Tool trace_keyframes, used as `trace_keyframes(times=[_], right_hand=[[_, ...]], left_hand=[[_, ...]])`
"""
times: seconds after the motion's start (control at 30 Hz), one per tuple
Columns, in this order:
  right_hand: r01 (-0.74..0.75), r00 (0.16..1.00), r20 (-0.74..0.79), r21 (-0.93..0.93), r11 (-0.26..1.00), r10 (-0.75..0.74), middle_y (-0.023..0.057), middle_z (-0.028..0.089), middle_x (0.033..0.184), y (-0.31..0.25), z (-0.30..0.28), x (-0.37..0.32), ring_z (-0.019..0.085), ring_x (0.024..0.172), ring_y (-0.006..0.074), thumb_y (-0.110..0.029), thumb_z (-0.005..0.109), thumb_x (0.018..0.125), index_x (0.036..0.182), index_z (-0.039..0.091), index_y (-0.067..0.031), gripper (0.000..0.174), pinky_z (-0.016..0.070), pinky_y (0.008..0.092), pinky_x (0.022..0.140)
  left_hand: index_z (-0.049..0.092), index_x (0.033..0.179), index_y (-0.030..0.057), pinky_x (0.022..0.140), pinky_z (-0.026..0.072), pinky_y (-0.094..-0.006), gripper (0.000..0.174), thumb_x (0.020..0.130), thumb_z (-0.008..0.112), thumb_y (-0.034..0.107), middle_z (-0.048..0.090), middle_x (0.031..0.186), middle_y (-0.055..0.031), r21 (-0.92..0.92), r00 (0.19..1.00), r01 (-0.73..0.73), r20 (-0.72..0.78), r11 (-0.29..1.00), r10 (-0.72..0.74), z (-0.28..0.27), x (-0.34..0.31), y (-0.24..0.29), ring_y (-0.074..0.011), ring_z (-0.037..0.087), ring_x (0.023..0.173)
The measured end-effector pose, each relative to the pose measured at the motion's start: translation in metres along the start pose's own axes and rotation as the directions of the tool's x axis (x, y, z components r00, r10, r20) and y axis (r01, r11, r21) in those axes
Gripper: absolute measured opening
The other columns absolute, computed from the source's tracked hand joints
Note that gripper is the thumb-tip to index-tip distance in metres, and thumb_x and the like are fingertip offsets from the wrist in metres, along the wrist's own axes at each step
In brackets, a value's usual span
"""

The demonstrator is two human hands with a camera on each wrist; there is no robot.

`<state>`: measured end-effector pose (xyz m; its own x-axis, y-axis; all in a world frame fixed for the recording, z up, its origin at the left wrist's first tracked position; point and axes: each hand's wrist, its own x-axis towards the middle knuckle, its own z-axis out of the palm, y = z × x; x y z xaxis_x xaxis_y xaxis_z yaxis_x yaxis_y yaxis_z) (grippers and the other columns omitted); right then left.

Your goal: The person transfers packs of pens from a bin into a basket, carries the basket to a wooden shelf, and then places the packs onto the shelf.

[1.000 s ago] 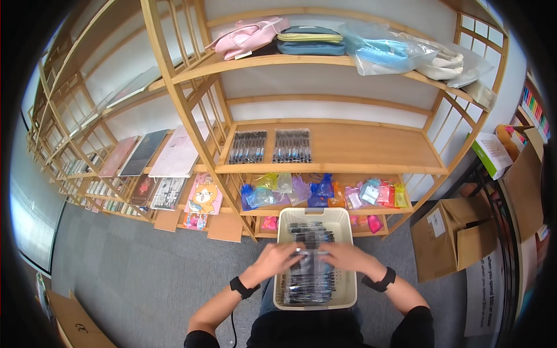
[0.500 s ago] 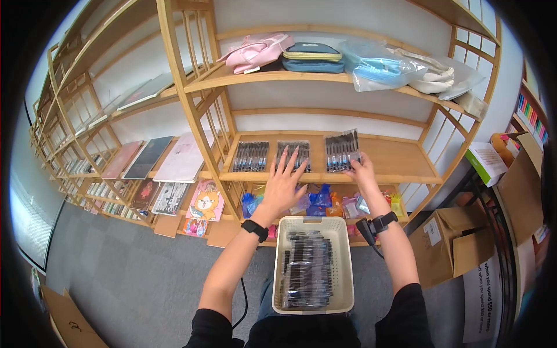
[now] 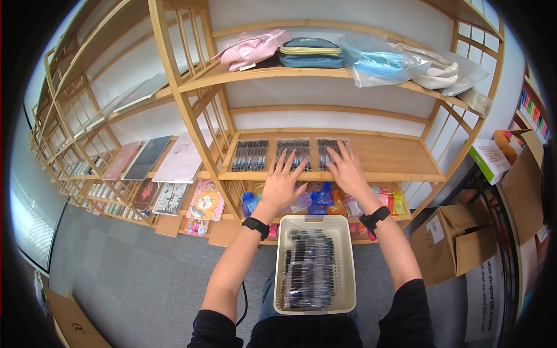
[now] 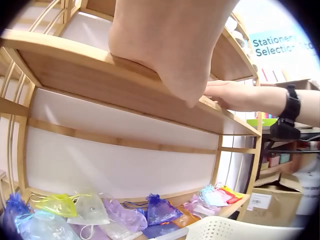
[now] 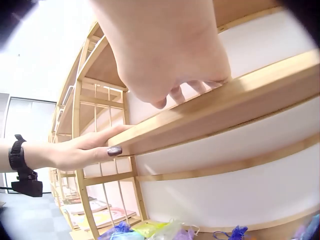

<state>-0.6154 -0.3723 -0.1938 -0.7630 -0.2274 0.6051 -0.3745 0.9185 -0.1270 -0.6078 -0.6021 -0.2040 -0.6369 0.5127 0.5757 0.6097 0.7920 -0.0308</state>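
Observation:
Three clear packs of dark pens lie in a row on the middle shelf: a left pack (image 3: 249, 156), a middle pack (image 3: 296, 148) and a right pack (image 3: 322, 155). My left hand (image 3: 282, 187), fingers spread and straight, reaches over the shelf's front edge with its fingertips on the middle pack. The right hand (image 3: 348, 174) lies with extended fingers over the right pack, covering part of it. In the left wrist view my left fingers are hidden behind the hand. Below my hands, a cream basket (image 3: 344, 249) holds a pile of pen packs (image 3: 310, 269).
Colourful drawstring pouches (image 3: 321, 200) fill the shelf below. Pencil cases (image 3: 311, 53) and bagged items line the shelf above. A cardboard box (image 3: 449, 243) stands on the floor at right; notebooks (image 3: 180, 156) lie on the unit at left.
Both hands have left the basket for the middle shelf. The right hand has laid a third pen pack down beside the other two and let go; the left hand stays at the middle pack.

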Motion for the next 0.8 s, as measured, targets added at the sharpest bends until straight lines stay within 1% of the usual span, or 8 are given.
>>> trace_keyframes(times=[0.07, 0.1, 0.2, 0.3, 0.5, 0.6, 0.73, 0.8], right_hand=[[-0.025, 0.982, 0.189, -0.006, 1.0, 0.026, 0.0191, 0.033, 0.145, -0.019, -0.004, -0.002, 0.028, 0.133, 0.0436, -0.042, 0.045, 0.094, 0.135, 0.045, -0.0128, 0.05, 0.0217, 0.0585, 0.108], [0.012, 0.966, 0.258, -0.088, 0.996, 0.011, 0.0176, 0.029, 0.147, -0.021, -0.001, -0.003, 0.026, 0.134, 0.0446, -0.05, 0.04, 0.094, 0.138, 0.041, -0.0152, 0.057, 0.0202, 0.0621, 0.107], [0.094, 0.962, 0.263, -0.101, 0.99, -0.065, 0.0165, 0.029, 0.148, -0.026, 0.0, -0.003, 0.026, 0.134, 0.0453, -0.054, 0.041, 0.092, 0.14, 0.04, -0.0161, 0.061, 0.0212, 0.063, 0.106], [0.099, 0.95, 0.305, -0.089, 0.991, -0.068, 0.015, 0.026, 0.15, -0.028, -0.006, -0.003, 0.022, 0.137, 0.0419, -0.054, 0.043, 0.092, 0.141, 0.038, -0.0176, 0.061, 0.0199, 0.0614, 0.107], [0.151, 0.955, 0.272, -0.115, 0.982, -0.116, 0.0145, 0.025, 0.15, -0.025, -0.003, -0.006, 0.022, 0.137, 0.0415, -0.057, 0.044, 0.09, 0.141, 0.037, -0.018, 0.065, 0.0204, 0.0613, 0.107], [0.173, 0.965, 0.221, -0.116, 0.978, -0.144, 0.0148, 0.028, 0.149, -0.024, 0.0, -0.008, 0.027, 0.134, 0.0442, -0.06, 0.044, 0.088, 0.14, 0.038, -0.0174, 0.068, 0.0213, 0.0632, 0.105], [0.161, 0.964, 0.234, -0.122, 0.979, -0.13, 0.0151, 0.027, 0.149, -0.024, -0.001, -0.008, 0.026, 0.134, 0.0447, -0.061, 0.045, 0.087, 0.141, 0.037, -0.0191, 0.069, 0.0202, 0.0646, 0.105], [0.161, 0.963, 0.237, -0.115, 0.98, -0.13, 0.0156, 0.026, 0.149, -0.024, 0.0, -0.008, 0.024, 0.135, 0.0453, -0.062, 0.045, 0.086, 0.142, 0.036, -0.0234, 0.069, 0.0195, 0.066, 0.104]], left_hand=[[0.037, 0.141, 0.0222, 0.111, 0.0226, -0.0503, 0.067, 0.081, 0.062, 0.041, 0.037, 0.143, -0.018, -0.009, 1.0, 0.002, -0.001, 1.0, -0.002, 0.001, 0.0, 0.0, -0.0368, 0.031, 0.134], [0.038, 0.141, 0.0223, 0.111, 0.0231, -0.0509, 0.067, 0.081, 0.062, 0.041, 0.037, 0.143, -0.0177, -0.017, 1.0, 0.004, -0.003, 1.0, -0.004, 0.001, 0.0, 0.0, -0.0368, 0.031, 0.134], [0.038, 0.14, 0.0226, 0.109, 0.0239, -0.0531, 0.068, 0.08, 0.062, 0.042, 0.037, 0.143, -0.0168, -0.004, 1.0, 0.015, 0.008, 1.0, -0.015, 0.002, 0.0, 0.0, -0.0368, 0.031, 0.134], [0.038, 0.141, 0.0229, 0.108, 0.0238, -0.0552, 0.068, 0.08, 0.062, 0.043, 0.036, 0.144, -0.0161, 0.002, 0.999, 0.028, 0.019, 1.0, -0.028, 0.002, -0.001, 0.0, -0.0361, 0.03, 0.135], [0.036, 0.141, 0.0237, 0.107, 0.024, -0.0575, 0.069, 0.08, 0.061, 0.044, 0.034, 0.145, -0.0156, 0.013, 0.998, 0.04, 0.046, 0.999, -0.04, 0.001, -0.001, 0.001, -0.0346, 0.028, 0.136], [0.037, 0.141, 0.0238, 0.106, 0.0248, -0.0577, 0.069, 0.08, 0.061, 0.044, 0.034, 0.145, -0.0151, 0.024, 0.998, 0.038, 0.042, 0.999, -0.039, 0.001, -0.001, 0.001, -0.0346, 0.028, 0.136], [0.036, 0.142, 0.024, 0.106, 0.0258, -0.0577, 0.069, 0.08, 0.06, 0.044, 0.034, 0.145, -0.0147, 0.023, 0.999, 0.025, 0.046, 0.999, -0.026, -0.003, 0.0, 0.002, -0.0355, 0.029, 0.135], [0.039, 0.139, 0.0202, 0.106, 0.0279, -0.0533, 0.061, 0.083, 0.059, 0.036, 0.036, 0.143, -0.0139, -0.017, 0.998, 0.037, 0.056, 0.999, -0.036, -0.007, 0.001, 0.001, -0.034, 0.032, 0.134]])
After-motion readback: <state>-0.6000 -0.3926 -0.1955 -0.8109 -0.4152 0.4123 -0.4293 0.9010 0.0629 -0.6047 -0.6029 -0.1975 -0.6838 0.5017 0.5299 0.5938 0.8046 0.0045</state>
